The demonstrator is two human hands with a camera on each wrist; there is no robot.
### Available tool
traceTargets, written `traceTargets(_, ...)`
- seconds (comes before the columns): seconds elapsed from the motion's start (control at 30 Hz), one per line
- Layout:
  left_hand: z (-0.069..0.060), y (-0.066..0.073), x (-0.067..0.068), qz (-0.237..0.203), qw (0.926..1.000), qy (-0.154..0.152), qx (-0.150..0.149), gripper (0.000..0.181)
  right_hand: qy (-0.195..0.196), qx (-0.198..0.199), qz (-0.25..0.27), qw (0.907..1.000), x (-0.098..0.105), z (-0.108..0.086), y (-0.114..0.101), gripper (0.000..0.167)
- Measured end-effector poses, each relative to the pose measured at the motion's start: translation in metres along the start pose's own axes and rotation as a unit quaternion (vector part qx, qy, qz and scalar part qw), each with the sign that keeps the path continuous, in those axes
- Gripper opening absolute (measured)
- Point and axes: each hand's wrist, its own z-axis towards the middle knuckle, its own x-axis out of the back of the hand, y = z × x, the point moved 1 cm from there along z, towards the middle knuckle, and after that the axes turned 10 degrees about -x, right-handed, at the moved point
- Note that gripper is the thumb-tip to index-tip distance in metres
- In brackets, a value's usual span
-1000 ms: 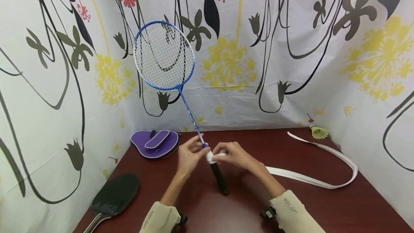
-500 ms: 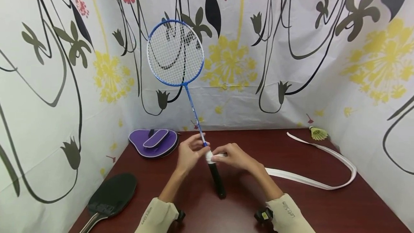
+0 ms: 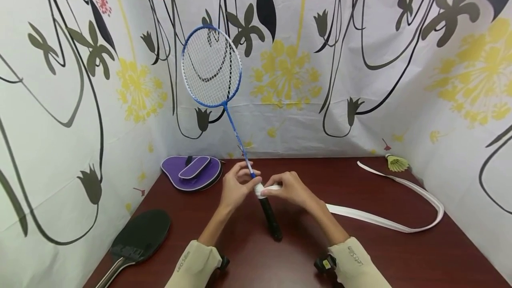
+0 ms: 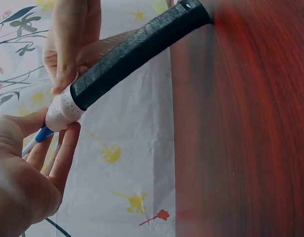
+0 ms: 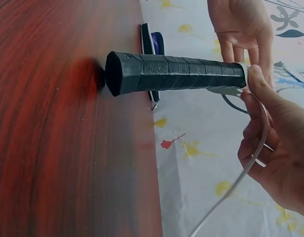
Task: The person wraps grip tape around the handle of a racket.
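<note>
Left hand (image 3: 235, 189) holds the likely light badminton racket (image 3: 234, 130) sensibly atop its handle (image 3: 270, 218); right hand (image 3: 294, 189) pinches soft-looking overgrip tape (image 3: 376, 219).

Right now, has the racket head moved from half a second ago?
Yes: in the head view, the racket head has shifted left, away from the yellow backdrop flower on its right.

Small curtained booth (image 3: 372, 132) — flower-print cloth (image 3: 304, 79) on three sides, dark-red wood-grain table (image 3: 296, 257) between.
</note>
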Motion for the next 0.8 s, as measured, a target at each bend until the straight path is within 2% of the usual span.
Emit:
traceTargets(0.2,-0.0008,0.0029,0.005,-0.031,0.9993,-0.021,0.009,0.051,-0.027,0.008,0.011,0.9996,0.002,0.0009,0.0032,0.017)
traceTargets(0.37,0.0007,0.0038,0.0062,-0.056,0.9972,-0.046,0.016,0.055,-0.065,0.009,0.015,0.9977,0.0015,0.0005,0.0018,0.029)
traceTargets(0.5,0.0013,0.0019,0.0049,-0.081,0.9954,-0.05,0.015,0.055,-0.088,0.013,0.012,0.996,-0.0022,-0.0011,-0.0006,0.033)
traceTargets(0.6,0.0005,-0.0006,0.0035,-0.083,0.9957,-0.038,0.014,0.052,-0.07,0.014,-0.006,0.9974,-0.0058,-0.0012,-0.0011,0.03)
traceTargets(0.8,0.0006,-0.0045,0.0002,-0.019,0.9998,-0.007,-0.003,0.047,-0.007,0.001,-0.03,0.9995,-0.007,0.0012,-0.0014,0.024)
